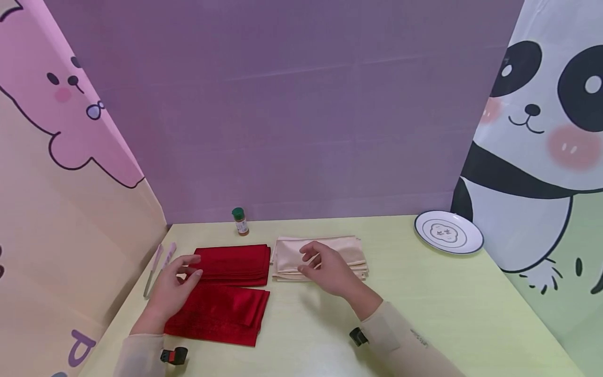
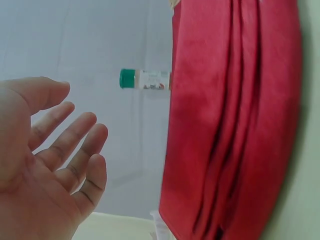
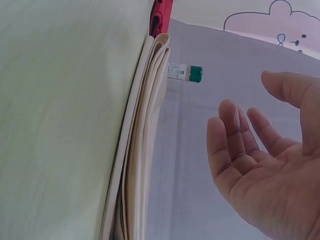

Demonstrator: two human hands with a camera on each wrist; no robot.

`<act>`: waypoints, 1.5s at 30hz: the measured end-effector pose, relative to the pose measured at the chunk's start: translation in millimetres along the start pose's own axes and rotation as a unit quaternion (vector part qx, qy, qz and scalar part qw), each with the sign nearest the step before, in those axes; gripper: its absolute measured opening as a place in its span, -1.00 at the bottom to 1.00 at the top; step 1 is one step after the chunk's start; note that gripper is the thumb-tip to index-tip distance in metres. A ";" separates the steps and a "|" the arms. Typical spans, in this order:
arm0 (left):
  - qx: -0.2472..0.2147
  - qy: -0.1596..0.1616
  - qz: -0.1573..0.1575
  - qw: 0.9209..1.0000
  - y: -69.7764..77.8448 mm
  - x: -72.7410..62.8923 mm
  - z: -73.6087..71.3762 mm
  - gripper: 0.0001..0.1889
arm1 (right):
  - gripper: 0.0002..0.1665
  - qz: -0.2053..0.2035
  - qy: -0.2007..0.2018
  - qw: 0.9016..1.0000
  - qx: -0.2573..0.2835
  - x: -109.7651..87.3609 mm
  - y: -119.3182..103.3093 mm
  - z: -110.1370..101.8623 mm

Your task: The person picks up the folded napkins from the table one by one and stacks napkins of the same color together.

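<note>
My left hand point(image 1: 171, 288) hovers over the left edge of the red cloths, fingers loosely bent and holding nothing. A folded red cloth stack point(image 1: 233, 265) lies at the back, and another red folded cloth point(image 1: 221, 314) lies in front of it. The left wrist view shows the layered edge of a red cloth point(image 2: 200, 125) beside the hand. Above a folded cream satin cloth stack point(image 1: 353, 251) hangs my right hand point(image 1: 330, 269), its fingers relaxed with nothing between them. The right wrist view shows the cream stack's folded edges point(image 3: 142, 130), apart from the hand.
Behind the cloths stands a small green-capped bottle point(image 1: 241, 222). Two slim, pale purple-ended utensils point(image 1: 157, 267) lie at the table's left edge, partly behind the left hand. A white dark-rimmed plate point(image 1: 449, 232) sits at the back right. A purple backdrop point(image 1: 306, 131) rises behind the table.
</note>
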State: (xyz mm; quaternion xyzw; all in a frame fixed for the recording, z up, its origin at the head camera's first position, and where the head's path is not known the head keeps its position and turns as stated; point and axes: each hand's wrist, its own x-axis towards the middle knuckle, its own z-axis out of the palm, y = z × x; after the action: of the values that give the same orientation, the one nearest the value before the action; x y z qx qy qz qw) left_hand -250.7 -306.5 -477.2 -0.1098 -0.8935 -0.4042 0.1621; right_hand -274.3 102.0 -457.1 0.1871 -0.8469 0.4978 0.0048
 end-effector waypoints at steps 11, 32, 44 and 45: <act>0.027 -0.010 -0.043 0.999 -23.0 -9.8 -14.1 -0.66 | -0.64 0.006 -0.035 0.999 -0.012 8.0 -5.6 13.7; 0.033 -0.057 -0.116 0.991 -52.3 -25.7 -32.9 -0.58 | -0.70 -0.034 -0.092 0.995 -0.017 12.2 -20.5 51.3; 0.068 -0.084 -0.148 0.983 -63.1 -28.4 -31.0 -0.57 | -0.66 -0.014 -0.135 0.986 -0.093 13.1 -17.2 68.8; 0.066 -0.085 -0.150 0.983 -63.3 -28.3 -30.9 -0.57 | -0.66 -0.012 -0.136 0.986 -0.096 13.5 -16.2 69.8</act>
State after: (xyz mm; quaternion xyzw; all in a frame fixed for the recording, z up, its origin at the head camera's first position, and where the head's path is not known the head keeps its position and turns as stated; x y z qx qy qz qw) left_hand -239.1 -372.8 -512.2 0.0023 -0.9350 -0.3533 0.0298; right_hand -269.3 31.7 -476.1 0.2621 -0.8811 0.3840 -0.0867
